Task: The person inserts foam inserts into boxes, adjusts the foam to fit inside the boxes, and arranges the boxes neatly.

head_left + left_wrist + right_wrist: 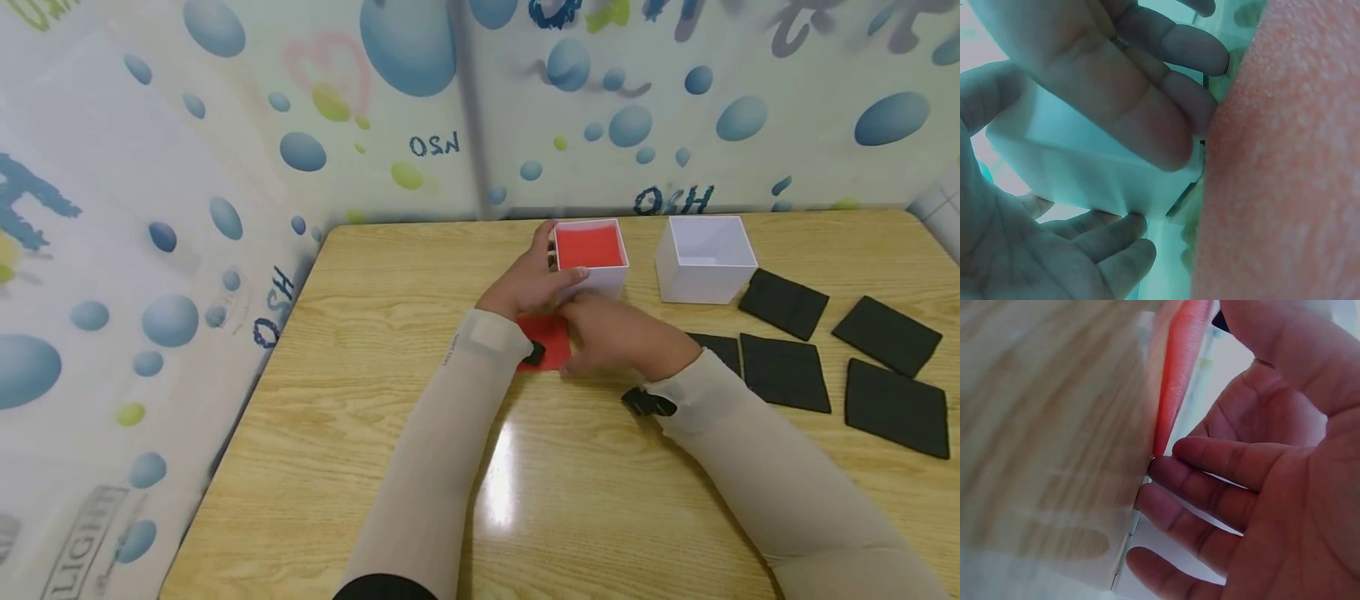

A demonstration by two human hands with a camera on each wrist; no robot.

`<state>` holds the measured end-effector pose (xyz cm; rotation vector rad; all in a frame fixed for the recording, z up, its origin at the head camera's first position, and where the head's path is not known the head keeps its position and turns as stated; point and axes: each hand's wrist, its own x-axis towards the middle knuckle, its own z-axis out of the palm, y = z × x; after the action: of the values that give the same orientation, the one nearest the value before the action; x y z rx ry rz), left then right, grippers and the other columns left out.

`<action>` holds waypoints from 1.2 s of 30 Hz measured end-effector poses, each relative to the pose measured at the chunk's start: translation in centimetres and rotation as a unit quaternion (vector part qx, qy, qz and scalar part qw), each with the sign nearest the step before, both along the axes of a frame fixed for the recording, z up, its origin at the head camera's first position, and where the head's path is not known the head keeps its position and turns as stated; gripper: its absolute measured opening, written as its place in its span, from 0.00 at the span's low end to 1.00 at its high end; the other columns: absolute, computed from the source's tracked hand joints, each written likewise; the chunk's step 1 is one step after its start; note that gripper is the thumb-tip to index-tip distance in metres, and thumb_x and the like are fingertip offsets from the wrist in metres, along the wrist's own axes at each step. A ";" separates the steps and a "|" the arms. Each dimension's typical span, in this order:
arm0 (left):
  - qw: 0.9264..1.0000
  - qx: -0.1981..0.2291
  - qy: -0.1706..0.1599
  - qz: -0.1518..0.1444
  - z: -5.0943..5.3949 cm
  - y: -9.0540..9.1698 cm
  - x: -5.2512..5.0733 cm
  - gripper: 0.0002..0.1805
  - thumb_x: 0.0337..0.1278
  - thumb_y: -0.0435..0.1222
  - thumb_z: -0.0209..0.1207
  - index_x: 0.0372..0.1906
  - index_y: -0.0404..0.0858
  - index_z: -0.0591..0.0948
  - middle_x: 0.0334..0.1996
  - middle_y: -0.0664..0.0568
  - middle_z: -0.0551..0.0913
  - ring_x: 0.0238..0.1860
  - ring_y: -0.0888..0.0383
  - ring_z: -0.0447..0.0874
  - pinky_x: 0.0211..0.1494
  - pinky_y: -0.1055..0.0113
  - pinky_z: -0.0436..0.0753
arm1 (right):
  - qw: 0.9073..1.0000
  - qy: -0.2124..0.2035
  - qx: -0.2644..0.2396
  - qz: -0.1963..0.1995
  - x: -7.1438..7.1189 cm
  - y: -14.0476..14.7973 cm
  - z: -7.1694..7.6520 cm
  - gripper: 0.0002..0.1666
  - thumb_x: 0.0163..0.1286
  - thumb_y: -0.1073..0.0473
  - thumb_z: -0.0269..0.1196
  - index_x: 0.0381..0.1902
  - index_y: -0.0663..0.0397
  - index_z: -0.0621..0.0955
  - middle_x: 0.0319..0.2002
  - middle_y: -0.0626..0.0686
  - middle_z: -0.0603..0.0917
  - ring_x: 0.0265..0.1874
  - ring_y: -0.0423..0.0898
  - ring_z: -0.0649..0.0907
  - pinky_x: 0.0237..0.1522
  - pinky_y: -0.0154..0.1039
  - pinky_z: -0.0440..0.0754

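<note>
Left hand [525, 282] clamps square white box [604, 283], presumably for steadiness; right hand [628, 335], fingers apart, meets flat red sheet [552, 343] at box's seven o'clock.

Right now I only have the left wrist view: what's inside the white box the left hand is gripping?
Observer: A red piece lies inside the gripped box, seen from the head view.
Operator: What is the right hand near?
Observer: The right hand is at the right edge of a second red piece on the table.
Operator: Anything right of the box?
Observer: A second white box stands there.
</note>
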<state>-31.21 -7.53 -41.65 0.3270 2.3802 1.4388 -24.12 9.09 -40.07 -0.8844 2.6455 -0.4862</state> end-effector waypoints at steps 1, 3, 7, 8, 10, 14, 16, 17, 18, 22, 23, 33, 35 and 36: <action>1.000 0.000 -0.001 0.000 0.0 0.0 0.0 0.53 0.69 0.47 0.66 0.85 0.56 0.41 0.73 0.53 0.68 0.73 0.53 0.67 0.77 0.52 0.71 | 1.000 0.000 0.004 0.000 0.0 -0.1 0.0 0.48 0.53 0.49 0.83 0.68 0.62 0.78 0.64 0.57 0.82 0.62 0.54 0.80 0.68 0.54 0.79; 1.000 -0.002 -0.003 -0.002 -0.1 0.0 -0.1 0.53 0.70 0.47 0.66 0.85 0.57 0.41 0.73 0.53 0.67 0.73 0.54 0.67 0.77 0.52 0.72 | 1.000 0.001 0.010 -0.001 0.0 -0.1 0.0 0.50 0.53 0.48 0.83 0.69 0.62 0.77 0.66 0.57 0.81 0.64 0.55 0.79 0.70 0.54 0.78; 1.000 -0.005 -0.003 -0.006 -0.1 0.0 -0.2 0.54 0.70 0.48 0.65 0.85 0.57 0.40 0.74 0.53 0.67 0.73 0.53 0.68 0.76 0.53 0.72 | 1.000 0.007 0.017 0.002 0.0 -0.1 -0.1 0.51 0.53 0.48 0.83 0.70 0.65 0.76 0.67 0.60 0.79 0.67 0.57 0.77 0.71 0.55 0.76; 1.000 -0.005 -0.003 -0.006 -0.1 0.0 -0.2 0.54 0.70 0.48 0.65 0.85 0.57 0.40 0.74 0.53 0.67 0.73 0.53 0.68 0.76 0.53 0.73 | 1.000 0.007 0.019 0.001 0.0 0.0 -0.2 0.51 0.53 0.48 0.83 0.70 0.65 0.76 0.68 0.60 0.79 0.67 0.57 0.77 0.71 0.55 0.76; 1.000 -0.005 -0.003 -0.006 -0.1 0.0 -0.2 0.53 0.70 0.48 0.65 0.85 0.57 0.41 0.74 0.52 0.67 0.73 0.53 0.68 0.76 0.53 0.73 | 1.000 0.007 0.022 -0.003 0.0 -0.1 -0.3 0.53 0.53 0.47 0.83 0.70 0.65 0.75 0.68 0.60 0.78 0.68 0.57 0.76 0.71 0.55 0.77; 1.000 -0.007 -0.004 -0.003 0.0 0.0 -0.1 0.53 0.71 0.47 0.65 0.85 0.57 0.41 0.74 0.52 0.67 0.73 0.53 0.67 0.76 0.53 0.72 | 1.000 0.008 0.029 -0.007 -0.1 -0.2 -0.6 0.54 0.52 0.46 0.83 0.71 0.65 0.75 0.68 0.61 0.78 0.68 0.58 0.76 0.70 0.55 0.77; 1.000 -0.006 -0.006 -0.002 0.2 0.0 0.1 0.53 0.71 0.47 0.65 0.85 0.57 0.41 0.74 0.52 0.67 0.73 0.52 0.68 0.77 0.53 0.72 | 0.999 0.011 0.036 -0.008 -0.2 -0.2 -0.8 0.54 0.52 0.45 0.84 0.71 0.65 0.76 0.68 0.61 0.78 0.68 0.58 0.75 0.70 0.55 0.77; 1.000 -0.006 -0.007 -0.001 0.2 0.1 0.1 0.53 0.71 0.47 0.65 0.85 0.57 0.40 0.74 0.52 0.67 0.73 0.52 0.68 0.77 0.53 0.72 | 0.999 0.012 0.038 -0.008 -0.2 -0.3 -0.9 0.54 0.52 0.45 0.84 0.70 0.65 0.76 0.68 0.61 0.78 0.68 0.58 0.75 0.70 0.55 0.77; 1.000 -0.006 -0.008 -0.001 0.3 0.1 0.2 0.53 0.71 0.47 0.65 0.85 0.57 0.41 0.74 0.52 0.67 0.73 0.52 0.68 0.77 0.53 0.72 | 0.999 0.012 0.042 -0.010 -0.3 -0.3 -0.9 0.54 0.52 0.45 0.84 0.70 0.65 0.76 0.68 0.61 0.78 0.68 0.58 0.75 0.70 0.55 0.77; 1.000 -0.009 -0.007 0.003 0.4 0.2 0.3 0.53 0.71 0.47 0.65 0.85 0.57 0.41 0.73 0.53 0.67 0.73 0.53 0.69 0.76 0.53 0.73 | 0.999 0.015 0.051 -0.011 -0.3 -0.3 -1.0 0.54 0.52 0.45 0.83 0.71 0.65 0.75 0.67 0.61 0.78 0.67 0.58 0.75 0.70 0.56 0.77; 1.000 -0.008 -0.006 0.004 0.4 0.2 0.3 0.53 0.71 0.47 0.65 0.85 0.57 0.41 0.73 0.53 0.67 0.73 0.53 0.69 0.76 0.53 0.73 | 0.998 0.016 0.052 -0.013 -0.3 -0.4 -1.0 0.55 0.51 0.45 0.83 0.71 0.65 0.75 0.67 0.61 0.78 0.67 0.57 0.75 0.70 0.55 0.78; 1.000 0.004 -0.006 0.000 0.4 0.1 0.3 0.53 0.71 0.47 0.65 0.85 0.56 0.41 0.73 0.53 0.68 0.73 0.53 0.69 0.74 0.54 0.75 | 0.997 0.020 0.070 -0.026 0.0 -0.1 -0.7 0.59 0.48 0.42 0.85 0.71 0.66 0.73 0.65 0.62 0.77 0.65 0.57 0.76 0.66 0.56 0.81; 1.000 0.007 -0.008 0.001 0.3 0.1 0.3 0.53 0.70 0.47 0.65 0.85 0.56 0.41 0.73 0.53 0.68 0.73 0.53 0.69 0.74 0.53 0.75 | 0.997 0.019 0.069 -0.027 0.1 -0.1 -0.7 0.59 0.47 0.42 0.85 0.71 0.66 0.74 0.65 0.62 0.77 0.65 0.57 0.76 0.66 0.56 0.81; 1.000 0.007 -0.009 0.002 0.3 0.1 0.3 0.53 0.70 0.47 0.65 0.85 0.57 0.41 0.73 0.53 0.68 0.73 0.53 0.69 0.74 0.53 0.75 | 0.997 0.020 0.070 -0.027 0.1 -0.1 -0.6 0.59 0.47 0.43 0.85 0.71 0.66 0.74 0.65 0.62 0.77 0.65 0.57 0.76 0.66 0.56 0.81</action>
<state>-30.90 -7.46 -41.33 0.3120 2.3591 1.4547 -23.99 8.98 -40.71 -0.7901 2.7070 -0.2954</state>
